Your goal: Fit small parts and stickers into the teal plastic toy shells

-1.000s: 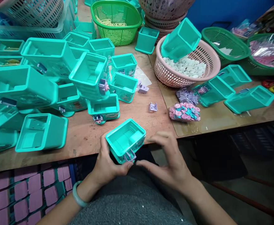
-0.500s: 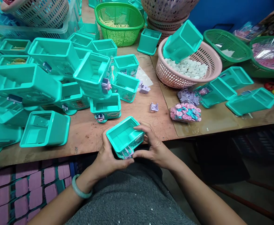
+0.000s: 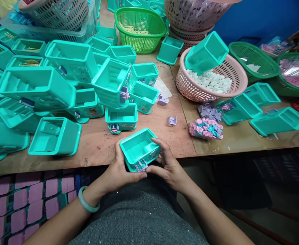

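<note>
A small teal plastic box (image 3: 138, 148), open side up, is held at the table's near edge between both hands. My left hand (image 3: 119, 172) wraps its left side, thumb under the front. My right hand (image 3: 168, 165) grips its right side, fingers curled over the rim. A small lilac clip piece (image 3: 140, 165) sits on the box's front wall between my thumbs. A green bangle (image 3: 87, 203) is on my left wrist.
Many teal boxes (image 3: 54, 136) are piled on the wooden table (image 3: 98, 144) at left. A loose lilac clip (image 3: 172, 120) and a bag of pink and teal rosettes (image 3: 206, 128) lie ahead. A pink basket (image 3: 238, 80) of white pieces and green baskets (image 3: 140, 29) stand behind. Pink pieces in a crate (image 3: 24, 200) sit below left.
My right hand came in from the right and closed on the box's right side. The box has been drawn slightly nearer, and the view tilted a little.
</note>
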`<state>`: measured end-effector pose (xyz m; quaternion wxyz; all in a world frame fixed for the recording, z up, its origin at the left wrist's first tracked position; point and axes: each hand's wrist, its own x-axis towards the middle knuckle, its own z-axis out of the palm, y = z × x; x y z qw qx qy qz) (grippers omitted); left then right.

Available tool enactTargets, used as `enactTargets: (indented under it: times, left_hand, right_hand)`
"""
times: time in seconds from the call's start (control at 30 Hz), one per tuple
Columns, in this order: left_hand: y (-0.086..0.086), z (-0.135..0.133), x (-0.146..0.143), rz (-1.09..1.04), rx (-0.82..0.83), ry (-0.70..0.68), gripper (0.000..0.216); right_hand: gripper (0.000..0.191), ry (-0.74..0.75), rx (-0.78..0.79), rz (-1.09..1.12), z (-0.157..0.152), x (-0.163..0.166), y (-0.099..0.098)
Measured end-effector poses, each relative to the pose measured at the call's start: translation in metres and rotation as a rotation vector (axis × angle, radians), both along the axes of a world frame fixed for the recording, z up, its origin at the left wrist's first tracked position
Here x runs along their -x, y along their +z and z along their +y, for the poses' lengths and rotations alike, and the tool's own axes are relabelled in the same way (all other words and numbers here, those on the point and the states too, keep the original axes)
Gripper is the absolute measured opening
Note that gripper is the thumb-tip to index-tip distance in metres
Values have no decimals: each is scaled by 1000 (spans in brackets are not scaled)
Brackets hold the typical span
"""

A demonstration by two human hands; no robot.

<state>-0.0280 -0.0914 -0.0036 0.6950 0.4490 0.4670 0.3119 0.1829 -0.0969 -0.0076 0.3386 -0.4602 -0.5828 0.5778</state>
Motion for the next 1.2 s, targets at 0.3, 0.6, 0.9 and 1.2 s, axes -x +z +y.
enactTargets:
  times: [0.3, 0.6, 0.9, 1.2]
  left_hand:
    - [-2, 3, 2, -98, 18, -7, 97]
    - [-14, 1, 11, 75, -144, -80, 116]
    - [-20, -2, 11, 166, -289, -142, 104]
    - [-20, -9, 4, 341, -458, -86, 91]
  right_hand:
    - [74, 12, -269, -279, -8, 5, 2]
    - [59, 151, -455, -364, 6, -8, 4]
    - [43, 102, -462, -363, 0, -8, -4]
    - [35, 23, -719, -633, -8, -13, -8]
